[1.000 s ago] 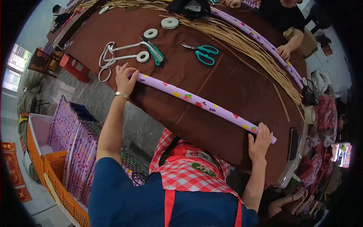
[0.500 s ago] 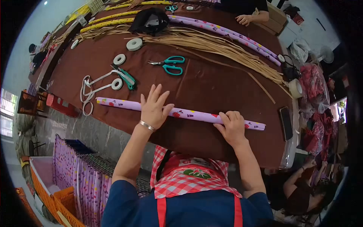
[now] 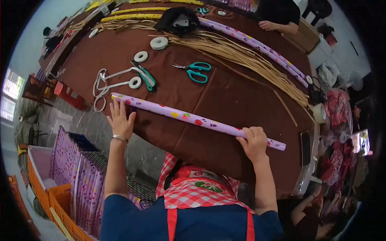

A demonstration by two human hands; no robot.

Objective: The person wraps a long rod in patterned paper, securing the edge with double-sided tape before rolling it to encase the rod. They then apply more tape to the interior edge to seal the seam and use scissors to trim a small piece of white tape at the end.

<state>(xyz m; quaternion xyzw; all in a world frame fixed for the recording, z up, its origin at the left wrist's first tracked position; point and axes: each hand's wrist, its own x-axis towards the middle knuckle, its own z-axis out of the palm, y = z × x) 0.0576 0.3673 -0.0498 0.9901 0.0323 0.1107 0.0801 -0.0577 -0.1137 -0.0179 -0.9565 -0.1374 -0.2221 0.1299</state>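
- The long lilac roll of printed paper (image 3: 193, 119) lies slantwise across the near part of the brown-clothed table (image 3: 237, 100), already rolled into a slim tube along its whole length, as far as I can see.
- The left hand (image 3: 120, 119) rests flat and spread, fingers open, by the tube's left end, gripping nothing.
- The right hand (image 3: 253, 141) is curled over the tube close to its right end, pressing it down on the cloth.
- No tape shows on the tube, so I judge the rolling done and the fastening not yet.
- Beyond the tube lie tape rolls (image 3: 135, 82) with a loose white tail, a green cutter (image 3: 147, 77), teal scissors (image 3: 194, 71) and a wide sheaf of tan strips (image 3: 249, 60).
- At the far edge more lilac tubes (image 3: 257, 44) lie by another person's hand (image 3: 267, 25).
- Left of the table, below it, orange crates (image 3: 48, 188) hold many finished lilac tubes, standing packed together.
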